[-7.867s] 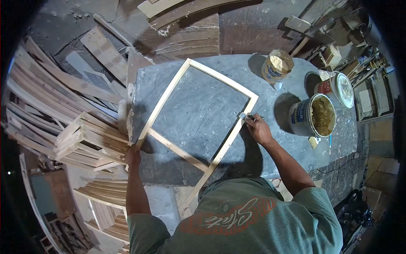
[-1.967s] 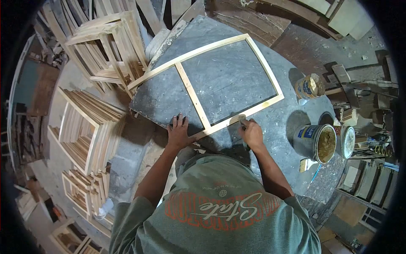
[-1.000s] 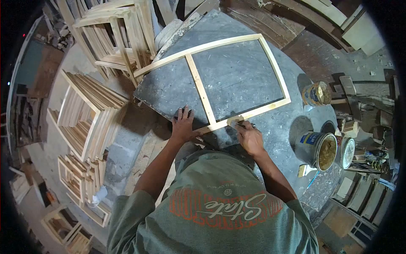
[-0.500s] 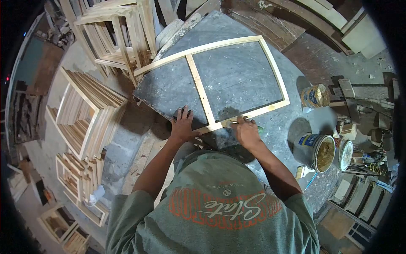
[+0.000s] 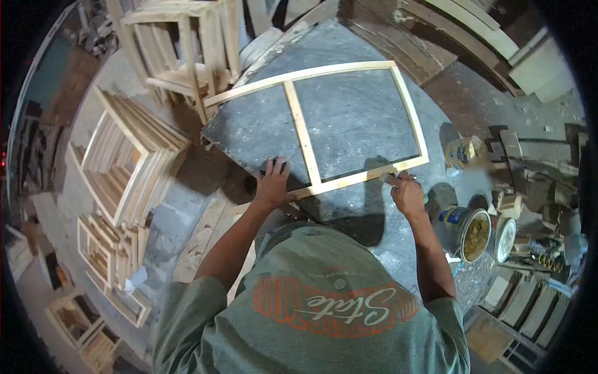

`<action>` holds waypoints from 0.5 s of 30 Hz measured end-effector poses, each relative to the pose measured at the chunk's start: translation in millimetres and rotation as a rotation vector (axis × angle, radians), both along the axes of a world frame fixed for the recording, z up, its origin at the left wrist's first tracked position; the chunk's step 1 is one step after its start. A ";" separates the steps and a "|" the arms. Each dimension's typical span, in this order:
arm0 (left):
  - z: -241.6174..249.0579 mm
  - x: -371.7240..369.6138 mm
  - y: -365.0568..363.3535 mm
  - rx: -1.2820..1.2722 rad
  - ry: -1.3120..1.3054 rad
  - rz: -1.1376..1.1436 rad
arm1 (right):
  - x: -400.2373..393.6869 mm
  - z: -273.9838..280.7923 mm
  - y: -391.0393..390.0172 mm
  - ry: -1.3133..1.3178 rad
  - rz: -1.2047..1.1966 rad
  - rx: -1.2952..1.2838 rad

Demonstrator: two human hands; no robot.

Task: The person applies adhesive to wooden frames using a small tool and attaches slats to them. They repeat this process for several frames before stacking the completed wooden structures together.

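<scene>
A pale wooden frame (image 5: 405,115) with one crossbar lies on the grey tabletop (image 5: 349,37). My left hand (image 5: 272,187) rests at the near left end of its lower rail, fingers spread and the thumb by the wood. At the right part of that rail, my right hand (image 5: 408,194) is closed round a small green-handled tool, which looks like a putty knife (image 5: 387,179). Its tip is at the rail; most of the handle is hidden by my fingers.
Right of the frame stand a tub (image 5: 466,151), an open bucket of yellowish-brown paste (image 5: 476,237) and a whitish bucket (image 5: 506,240). Stacked wooden frames (image 5: 134,162) fill the left side, with more frames (image 5: 187,50) standing behind them. Planks (image 5: 479,31) lie at the back right.
My right hand has moved right along the lower rail with the tool, from near the crossbar joint towards the right corner. My left hand stays at the rail's left end.
</scene>
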State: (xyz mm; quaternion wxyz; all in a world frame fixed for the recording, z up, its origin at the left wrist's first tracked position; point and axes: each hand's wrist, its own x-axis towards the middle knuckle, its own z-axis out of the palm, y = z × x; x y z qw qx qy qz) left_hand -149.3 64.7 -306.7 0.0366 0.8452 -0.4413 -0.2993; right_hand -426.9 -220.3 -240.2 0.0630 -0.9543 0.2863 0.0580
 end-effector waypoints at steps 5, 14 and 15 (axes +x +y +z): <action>0.4 8.7 2.1 0.045 0.043 -0.060 | 43.6 -4.7 77.0 -0.227 0.195 0.441; -2.4 11.6 8.4 0.001 0.045 -0.058 | 81.1 -39.8 134.6 -0.164 0.249 0.570; -0.3 11.5 8.6 -0.012 0.042 -0.057 | 82.9 -38.5 135.9 -0.161 0.241 0.564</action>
